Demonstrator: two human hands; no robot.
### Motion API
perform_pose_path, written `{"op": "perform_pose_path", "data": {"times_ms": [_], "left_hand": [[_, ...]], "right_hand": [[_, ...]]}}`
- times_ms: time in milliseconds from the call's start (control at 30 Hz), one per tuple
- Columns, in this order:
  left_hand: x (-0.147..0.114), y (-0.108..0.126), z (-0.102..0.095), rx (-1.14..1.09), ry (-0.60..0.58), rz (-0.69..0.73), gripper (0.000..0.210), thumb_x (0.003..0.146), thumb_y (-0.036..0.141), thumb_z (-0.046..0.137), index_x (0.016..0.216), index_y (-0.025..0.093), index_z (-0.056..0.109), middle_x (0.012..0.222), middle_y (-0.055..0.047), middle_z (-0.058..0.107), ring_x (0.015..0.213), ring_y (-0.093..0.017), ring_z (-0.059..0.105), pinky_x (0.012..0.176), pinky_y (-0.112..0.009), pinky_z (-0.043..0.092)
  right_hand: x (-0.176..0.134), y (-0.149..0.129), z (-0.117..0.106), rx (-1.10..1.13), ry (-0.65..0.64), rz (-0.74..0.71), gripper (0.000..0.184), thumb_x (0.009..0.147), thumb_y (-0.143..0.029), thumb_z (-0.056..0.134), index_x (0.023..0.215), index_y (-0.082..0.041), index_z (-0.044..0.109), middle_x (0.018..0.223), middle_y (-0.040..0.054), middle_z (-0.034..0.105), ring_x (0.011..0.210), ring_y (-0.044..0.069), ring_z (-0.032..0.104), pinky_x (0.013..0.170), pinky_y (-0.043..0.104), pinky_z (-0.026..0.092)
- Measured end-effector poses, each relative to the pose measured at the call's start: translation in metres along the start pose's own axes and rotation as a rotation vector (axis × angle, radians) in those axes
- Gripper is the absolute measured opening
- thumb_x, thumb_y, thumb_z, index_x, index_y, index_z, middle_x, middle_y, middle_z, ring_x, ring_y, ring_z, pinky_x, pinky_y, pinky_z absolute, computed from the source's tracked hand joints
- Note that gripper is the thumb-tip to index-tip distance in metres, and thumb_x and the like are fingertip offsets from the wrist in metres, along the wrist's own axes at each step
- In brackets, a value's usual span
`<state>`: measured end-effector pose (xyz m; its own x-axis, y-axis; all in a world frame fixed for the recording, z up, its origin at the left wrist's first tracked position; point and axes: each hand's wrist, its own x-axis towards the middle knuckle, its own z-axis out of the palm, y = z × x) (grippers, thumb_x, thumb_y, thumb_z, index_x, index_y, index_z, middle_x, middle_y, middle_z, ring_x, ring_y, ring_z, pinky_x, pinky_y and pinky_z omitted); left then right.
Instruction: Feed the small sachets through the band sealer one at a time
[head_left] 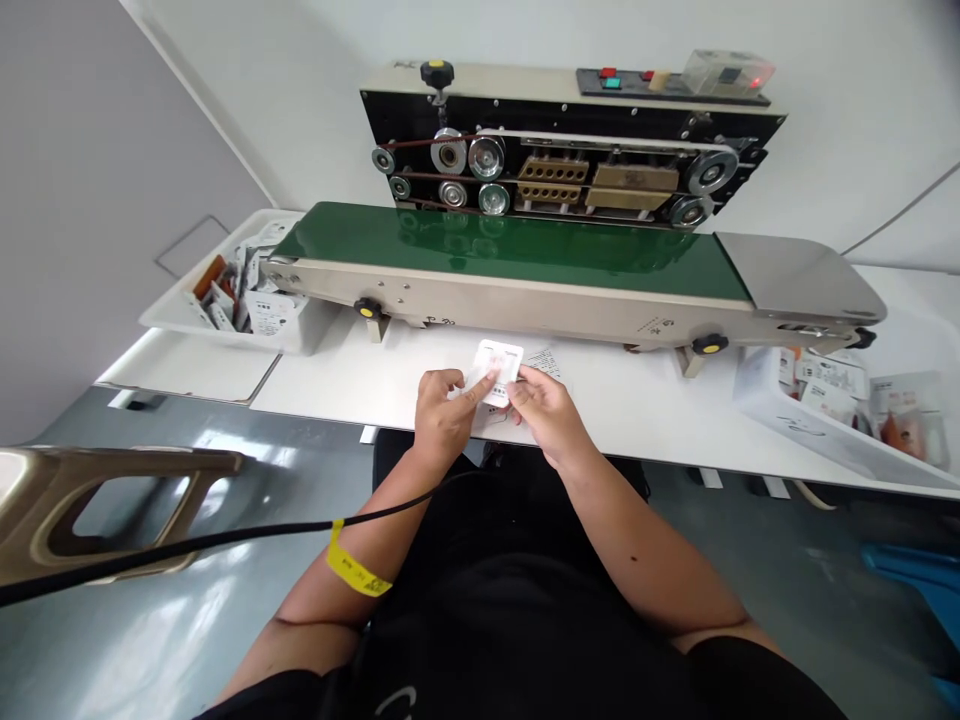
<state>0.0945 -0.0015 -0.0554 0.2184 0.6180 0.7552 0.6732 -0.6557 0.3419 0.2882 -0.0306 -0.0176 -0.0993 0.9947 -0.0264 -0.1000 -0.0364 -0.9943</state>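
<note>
Between my two hands, over the front edge of the white table, is a small white printed packet (495, 362) with rounded corners. My left hand (444, 415) grips its left side, with the thumb lying across its face. At the right edge, my right hand (551, 412) pinches the same packet between thumb and fingers. A printed paper (545, 362) lies on the table just behind my right hand. What sits under the packet is partly hidden by my fingers.
A band sealing machine (574, 150) with a green conveyor belt (510, 250) stands behind my hands. White bins of packets flank it, one left bin (307, 325) and one right bin (780, 405). A black cable (247, 535) crosses my left forearm. A stool (45, 500) stands left.
</note>
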Motion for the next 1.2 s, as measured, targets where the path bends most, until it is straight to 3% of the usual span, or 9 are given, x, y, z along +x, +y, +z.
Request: {"op": "perform_pose_path", "data": {"times_ms": [100, 200, 367, 433, 567, 700, 800, 967, 1200], "left_hand": [[0.000, -0.001, -0.001, -0.047, -0.092, 0.082, 0.045, 0.101, 0.016, 0.063, 0.140, 0.038, 0.070, 0.109, -0.006, 0.059, 0.096, -0.021, 0.057, 0.085, -0.037, 0.056], [0.004, 0.002, -0.005, -0.129, -0.196, 0.021, 0.062, 0.099, 0.024, 0.067, 0.159, 0.032, 0.050, 0.123, -0.011, 0.060, 0.108, -0.026, 0.061, 0.092, -0.042, 0.059], [0.012, 0.005, -0.011, -0.232, -0.271, -0.122, 0.067, 0.098, 0.029, 0.069, 0.160, 0.027, 0.042, 0.131, -0.012, 0.061, 0.100, -0.023, 0.066, 0.094, -0.043, 0.060], [0.013, 0.004, -0.011, -0.236, -0.289, -0.144, 0.063, 0.098, 0.027, 0.068, 0.156, 0.026, 0.045, 0.130, -0.011, 0.062, 0.096, -0.021, 0.066, 0.094, -0.042, 0.060], [0.014, 0.003, -0.009, -0.218, -0.316, -0.157, 0.056, 0.098, 0.027, 0.066, 0.152, 0.025, 0.049, 0.129, -0.010, 0.063, 0.096, -0.021, 0.068, 0.094, -0.041, 0.060], [0.017, 0.004, -0.011, -0.205, -0.326, -0.155, 0.049, 0.100, 0.029, 0.064, 0.148, 0.023, 0.053, 0.127, -0.010, 0.065, 0.096, -0.022, 0.069, 0.094, -0.041, 0.060], [0.019, 0.005, -0.012, -0.193, -0.317, -0.133, 0.046, 0.099, 0.029, 0.064, 0.144, 0.023, 0.056, 0.125, -0.010, 0.067, 0.100, -0.024, 0.070, 0.096, -0.042, 0.061], [0.020, 0.004, -0.011, -0.180, -0.305, -0.095, 0.041, 0.098, 0.028, 0.064, 0.138, 0.023, 0.061, 0.125, -0.011, 0.070, 0.105, -0.027, 0.072, 0.096, -0.043, 0.062], [0.019, 0.002, -0.009, -0.174, -0.313, -0.100, 0.035, 0.099, 0.031, 0.063, 0.134, 0.023, 0.065, 0.122, -0.010, 0.072, 0.103, -0.027, 0.073, 0.095, -0.044, 0.062]], "right_hand": [[0.005, -0.002, 0.007, 0.126, 0.028, 0.073, 0.049, 0.086, -0.055, 0.082, 0.122, -0.024, 0.071, 0.085, 0.0022, 0.074, 0.062, 0.016, 0.066, 0.050, 0.027, 0.045], [0.005, -0.007, 0.003, 0.160, 0.085, 0.050, 0.043, 0.082, -0.051, 0.085, 0.111, -0.022, 0.072, 0.081, 0.0012, 0.072, 0.059, 0.014, 0.063, 0.047, 0.025, 0.043], [0.004, -0.039, -0.035, 0.096, 0.254, -0.105, 0.036, 0.076, -0.042, 0.091, 0.099, -0.021, 0.072, 0.091, 0.0029, 0.078, 0.075, 0.016, 0.072, 0.065, 0.028, 0.060], [0.009, -0.062, -0.062, 0.060, 0.313, -0.171, 0.040, 0.073, -0.039, 0.093, 0.099, -0.022, 0.069, 0.093, 0.0027, 0.079, 0.078, 0.017, 0.075, 0.074, 0.032, 0.064], [0.035, -0.110, -0.134, -0.131, 0.441, -0.357, 0.052, 0.070, -0.041, 0.094, 0.106, -0.026, 0.061, 0.087, -0.0009, 0.078, 0.072, 0.018, 0.075, 0.064, 0.029, 0.063], [0.067, -0.145, -0.217, -0.561, 0.650, -0.577, 0.031, 0.081, -0.040, 0.083, 0.097, -0.024, 0.061, 0.086, 0.0010, 0.074, 0.082, 0.020, 0.073, 0.072, 0.032, 0.060], [0.085, -0.162, -0.267, -0.965, 0.784, -0.592, 0.018, 0.086, -0.034, 0.076, 0.089, -0.023, 0.063, 0.085, 0.0033, 0.072, 0.084, 0.022, 0.069, 0.078, 0.037, 0.058], [0.108, -0.176, -0.306, -1.429, 0.685, -0.590, 0.007, 0.090, -0.018, 0.060, 0.093, -0.021, 0.066, 0.101, 0.0116, 0.073, 0.096, 0.026, 0.068, 0.091, 0.042, 0.054], [0.136, -0.178, -0.308, -1.754, 0.342, -0.546, 0.027, 0.083, -0.005, 0.054, 0.103, -0.016, 0.068, 0.111, 0.0160, 0.070, 0.109, 0.030, 0.063, 0.097, 0.043, 0.050]]}}
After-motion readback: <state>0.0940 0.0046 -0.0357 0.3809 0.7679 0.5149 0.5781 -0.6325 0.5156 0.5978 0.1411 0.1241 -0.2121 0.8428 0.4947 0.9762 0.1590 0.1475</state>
